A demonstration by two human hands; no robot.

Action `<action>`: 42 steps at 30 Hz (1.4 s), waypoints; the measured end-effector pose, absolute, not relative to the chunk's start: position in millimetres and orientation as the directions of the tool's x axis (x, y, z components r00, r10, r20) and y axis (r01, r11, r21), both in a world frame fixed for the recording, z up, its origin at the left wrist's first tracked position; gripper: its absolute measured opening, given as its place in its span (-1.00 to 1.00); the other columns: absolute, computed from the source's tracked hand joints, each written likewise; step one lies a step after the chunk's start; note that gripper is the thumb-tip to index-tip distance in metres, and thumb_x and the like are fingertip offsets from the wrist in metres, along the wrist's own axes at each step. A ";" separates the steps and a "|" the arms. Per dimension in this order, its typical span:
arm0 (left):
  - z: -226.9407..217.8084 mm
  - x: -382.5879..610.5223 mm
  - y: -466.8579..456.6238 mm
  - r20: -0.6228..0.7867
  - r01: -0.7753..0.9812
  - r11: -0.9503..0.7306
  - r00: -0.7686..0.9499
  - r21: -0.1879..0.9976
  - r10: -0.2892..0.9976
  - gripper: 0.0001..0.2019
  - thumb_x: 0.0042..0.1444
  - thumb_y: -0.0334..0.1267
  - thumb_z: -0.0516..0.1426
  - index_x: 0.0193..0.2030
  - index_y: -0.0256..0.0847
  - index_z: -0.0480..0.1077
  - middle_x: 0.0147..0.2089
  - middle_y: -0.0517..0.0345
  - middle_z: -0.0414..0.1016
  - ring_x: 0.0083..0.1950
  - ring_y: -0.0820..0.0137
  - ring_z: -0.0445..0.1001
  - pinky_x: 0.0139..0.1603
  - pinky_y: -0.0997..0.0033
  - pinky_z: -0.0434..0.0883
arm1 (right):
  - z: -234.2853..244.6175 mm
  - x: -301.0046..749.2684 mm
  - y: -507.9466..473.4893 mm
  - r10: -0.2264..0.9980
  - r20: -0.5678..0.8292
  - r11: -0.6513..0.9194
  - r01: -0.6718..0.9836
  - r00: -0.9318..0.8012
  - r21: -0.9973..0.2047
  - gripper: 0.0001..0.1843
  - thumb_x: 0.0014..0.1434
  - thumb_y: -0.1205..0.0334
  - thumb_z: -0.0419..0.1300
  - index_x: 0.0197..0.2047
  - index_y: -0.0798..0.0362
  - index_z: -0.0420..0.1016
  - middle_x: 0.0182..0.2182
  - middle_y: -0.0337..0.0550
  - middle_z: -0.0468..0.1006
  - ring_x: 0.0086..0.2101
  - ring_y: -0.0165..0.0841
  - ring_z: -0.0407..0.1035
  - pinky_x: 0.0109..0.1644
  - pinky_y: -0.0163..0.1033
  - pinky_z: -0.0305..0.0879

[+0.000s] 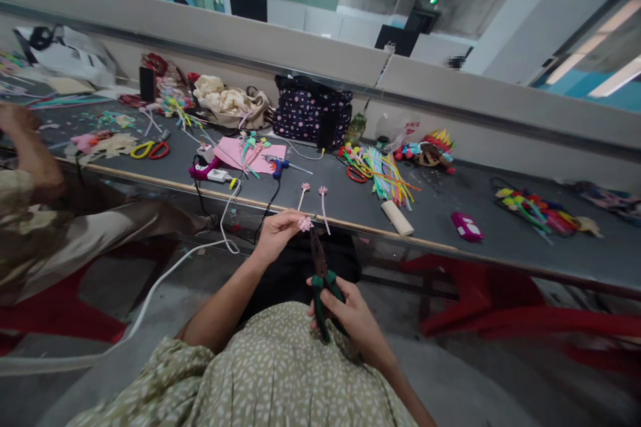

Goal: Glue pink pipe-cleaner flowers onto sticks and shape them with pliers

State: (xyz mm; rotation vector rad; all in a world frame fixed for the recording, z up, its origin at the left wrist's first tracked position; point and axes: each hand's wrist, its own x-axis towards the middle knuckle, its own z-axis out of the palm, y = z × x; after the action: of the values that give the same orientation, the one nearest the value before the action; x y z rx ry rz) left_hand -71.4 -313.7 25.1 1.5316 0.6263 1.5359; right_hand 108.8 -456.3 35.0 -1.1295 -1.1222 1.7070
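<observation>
My left hand point(276, 232) pinches a small pink flower point(305, 223) just below the front edge of the grey table point(451, 213). My right hand point(345, 317) grips the green handles of a pair of pliers point(320, 273), whose dark jaws point up at the flower. Two finished pink flowers on stems point(313, 200) lie on the table just above my hands.
Coloured pipe cleaners point(388, 177), red scissors point(355, 173), a blue glue gun point(278, 164), pink paper point(250, 153), a dotted bag point(310, 113), a pink case point(467, 227) and a cream roll point(397, 217) lie on the table. Another person point(30, 167) sits at left. Red stools stand underneath.
</observation>
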 end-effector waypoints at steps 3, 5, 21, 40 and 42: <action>24.4 -72.4 -313.3 0.556 -0.202 -0.528 0.117 0.825 0.823 -0.92 0.06 -0.32 0.26 -0.32 -0.13 0.61 -0.28 0.08 0.59 -0.15 0.30 0.53 -0.07 0.33 0.40 | 33.1 109.2 -456.4 0.926 -0.238 -0.287 -0.135 -0.293 -0.949 -0.44 0.19 -0.08 0.23 0.10 0.16 0.41 -0.45 -0.09 0.58 -0.54 -0.35 0.46 -0.50 -0.31 0.34; 24.6 -73.4 -313.1 0.567 -0.187 -0.543 0.115 0.819 0.816 -0.92 0.07 -0.33 0.25 -0.31 -0.13 0.61 -0.28 0.07 0.59 -0.14 0.29 0.53 -0.06 0.32 0.40 | 33.5 109.1 -456.8 0.928 -0.241 -0.286 -0.131 -0.285 -0.949 -0.44 0.19 -0.08 0.23 0.11 0.16 0.41 -0.46 -0.09 0.57 -0.55 -0.36 0.45 -0.52 -0.31 0.33; 34.5 -76.7 -312.8 0.683 -0.089 -0.678 0.120 0.730 0.720 -0.90 0.11 -0.27 0.22 -0.33 -0.12 0.61 -0.34 0.10 0.58 -0.25 0.33 0.50 0.08 0.15 0.40 | 39.9 104.1 -457.4 0.956 -0.238 -0.247 -0.028 -0.173 -0.969 -0.47 0.16 -0.14 0.23 -0.04 0.16 0.43 -0.50 -0.16 0.53 -0.58 -0.38 0.41 -0.55 -0.33 0.32; 25.8 -71.5 -314.5 0.528 -0.232 -0.499 0.086 0.835 0.845 -0.94 0.03 -0.29 0.28 -0.34 -0.12 0.61 -0.29 0.08 0.59 -0.14 0.28 0.53 -0.08 0.31 0.41 | 41.0 109.6 -457.6 0.925 -0.269 -0.298 -0.072 -0.269 -0.952 -0.41 0.15 -0.12 0.25 0.08 0.15 0.44 -0.44 -0.09 0.58 -0.48 -0.30 0.49 -0.44 -0.27 0.39; 25.9 -71.7 -314.4 0.525 -0.225 -0.497 0.090 0.838 0.846 -0.94 0.03 -0.28 0.28 -0.34 -0.13 0.61 -0.29 0.08 0.59 -0.15 0.28 0.53 -0.09 0.32 0.41 | 41.0 109.5 -457.5 0.926 -0.264 -0.294 -0.078 -0.270 -0.953 -0.41 0.15 -0.13 0.25 0.08 0.14 0.43 -0.45 -0.10 0.57 -0.51 -0.32 0.47 -0.48 -0.28 0.37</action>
State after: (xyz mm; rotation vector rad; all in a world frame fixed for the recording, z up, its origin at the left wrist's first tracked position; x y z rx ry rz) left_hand -71.7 -314.4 25.9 1.4975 0.6460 1.5546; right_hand 109.5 -457.5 41.0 -1.1912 -1.1575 1.6698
